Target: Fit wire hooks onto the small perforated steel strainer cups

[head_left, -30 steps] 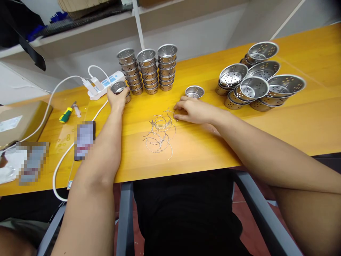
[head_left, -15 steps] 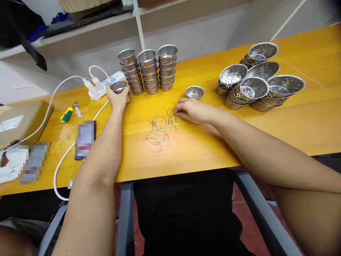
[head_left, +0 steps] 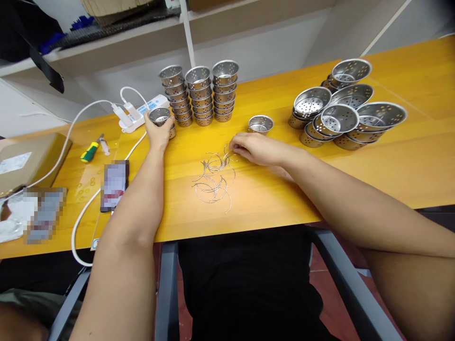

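Note:
My left hand (head_left: 157,133) is wrapped round a perforated metal cup (head_left: 159,115) at the back left, with another cup's side showing beneath it. My right hand (head_left: 249,147) pinches a thin curved wire (head_left: 230,154) at the upper right edge of a loose pile of wires (head_left: 213,184). Just behind my right hand stands a single metal cup (head_left: 260,124), its lower part hidden by the hand. Three tall stacks of the same cups (head_left: 202,102) rise to the right of my left hand.
Several cups (head_left: 336,118) are grouped at the right. A power strip (head_left: 142,113) with white cables, a green-yellow screwdriver (head_left: 90,151), a phone (head_left: 114,184), another phone (head_left: 46,215) and a cardboard box (head_left: 33,161) are on the left. A shelf (head_left: 124,35) runs behind.
My right hand has shifted slightly left over the edge of the wire pile. My left hand keeps its hold on the cup. The whole view has moved very little.

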`<state>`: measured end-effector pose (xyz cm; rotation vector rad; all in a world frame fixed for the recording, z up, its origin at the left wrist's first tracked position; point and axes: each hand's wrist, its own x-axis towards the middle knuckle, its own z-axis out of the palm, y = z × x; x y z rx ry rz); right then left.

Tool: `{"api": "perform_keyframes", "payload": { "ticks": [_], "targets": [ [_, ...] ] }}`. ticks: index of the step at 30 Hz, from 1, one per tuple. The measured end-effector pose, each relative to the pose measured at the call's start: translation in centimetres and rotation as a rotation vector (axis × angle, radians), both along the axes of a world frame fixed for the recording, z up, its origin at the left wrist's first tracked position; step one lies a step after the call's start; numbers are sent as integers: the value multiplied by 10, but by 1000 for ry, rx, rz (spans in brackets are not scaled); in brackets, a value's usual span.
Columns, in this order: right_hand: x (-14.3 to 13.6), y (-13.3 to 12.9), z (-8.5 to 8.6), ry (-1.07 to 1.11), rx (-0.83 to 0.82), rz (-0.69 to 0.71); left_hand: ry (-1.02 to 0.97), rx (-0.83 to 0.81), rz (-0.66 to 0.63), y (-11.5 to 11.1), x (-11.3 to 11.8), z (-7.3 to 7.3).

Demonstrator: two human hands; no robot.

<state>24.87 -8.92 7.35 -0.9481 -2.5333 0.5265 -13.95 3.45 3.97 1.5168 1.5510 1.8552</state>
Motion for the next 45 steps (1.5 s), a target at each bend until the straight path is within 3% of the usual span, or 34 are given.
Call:
{"api": "perform_keyframes", "payload": {
  "ticks": [5, 9, 16, 18, 21, 28, 31, 34, 39, 45],
  "targets": [
    [4, 1, 4, 12, 65, 13, 26, 13, -57, 2, -2, -6],
    [7, 3, 4, 52, 99, 5, 29, 42, -31, 3, -2, -5],
    [6, 1, 7, 168, 47, -62, 139, 254, 127, -4, 10, 23],
    [5, 1, 6, 222, 21, -119, 175, 257, 83, -8, 21, 31],
    [5, 4, 2, 309, 14, -197, 221, 273, -104, -16, 49, 33],
    [4, 7, 3, 360, 13, -314, 383, 282, -592, -57, 131, -3],
    [7, 8, 5, 321, 35, -349, 359, 228, -603, -69, 140, -7],
    [10, 9, 5, 329, 28, -341, 322, 196, -569, -75, 139, 0],
    [11, 16, -6, 425, -74, -352, 342, 180, -557, -82, 139, 11],
    [10, 23, -16, 454, -73, -377, 322, 189, -575, -83, 141, 8]
  ]
}}
